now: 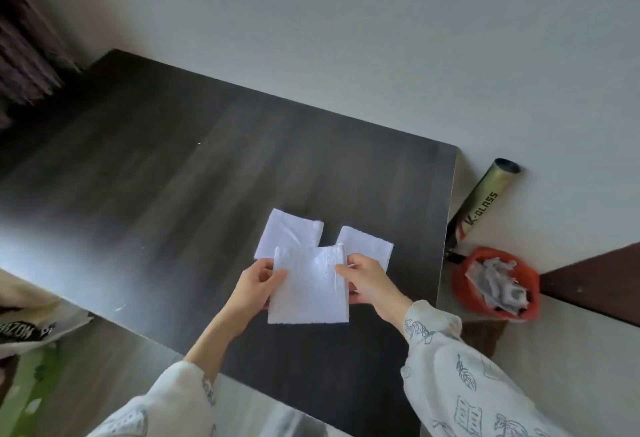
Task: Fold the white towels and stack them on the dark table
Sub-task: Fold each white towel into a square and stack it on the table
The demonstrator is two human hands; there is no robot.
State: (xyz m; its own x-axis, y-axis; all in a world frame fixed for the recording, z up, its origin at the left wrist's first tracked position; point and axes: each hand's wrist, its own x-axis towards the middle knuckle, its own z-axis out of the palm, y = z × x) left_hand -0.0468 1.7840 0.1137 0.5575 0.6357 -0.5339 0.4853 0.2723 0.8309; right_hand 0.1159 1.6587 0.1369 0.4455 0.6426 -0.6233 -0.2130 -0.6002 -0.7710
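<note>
Between my two hands, a white terry towel (308, 286) hangs folded to a soft rectangle, long axis running away from me. Left hand (254, 286) pinches its left edge, right hand (369, 281) its right edge w/ thumb on top. Just beyond the fingertips, two folded towels (289, 234) lie side by side on the dark woodgrain bench (173, 166); I judge either is an equal reach.

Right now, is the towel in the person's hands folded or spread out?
Folded. The held towel is a compact rectangle like the two folded towels lying on the table, gripped at its sides by the left hand and right hand.
</note>
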